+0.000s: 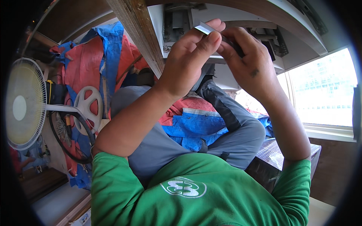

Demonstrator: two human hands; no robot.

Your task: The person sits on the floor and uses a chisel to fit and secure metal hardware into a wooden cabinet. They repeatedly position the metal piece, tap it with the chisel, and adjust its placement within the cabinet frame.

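Observation:
Both my hands are raised together in front of a cabinet frame at the top of the view. A flat, shiny metal strip [204, 28] shows at the fingertips of my left hand [188, 60], pinched under the thumb. My right hand [250, 62] is closed close beside it, its fingers curled around a dark object [234, 46] mostly hidden in the grip. Whether the strip and the dark object are one tool, I cannot tell.
A wooden post [137, 32] rises just left of my hands, and white cabinet boards [294, 19] arch overhead. Left stand a white fan [26, 103] and a pale reel [88, 107]. Red and blue tarpaulin [198, 124] lies beneath my legs. A plastic-wrapped box [271, 158] sits right, below a bright window [324, 88].

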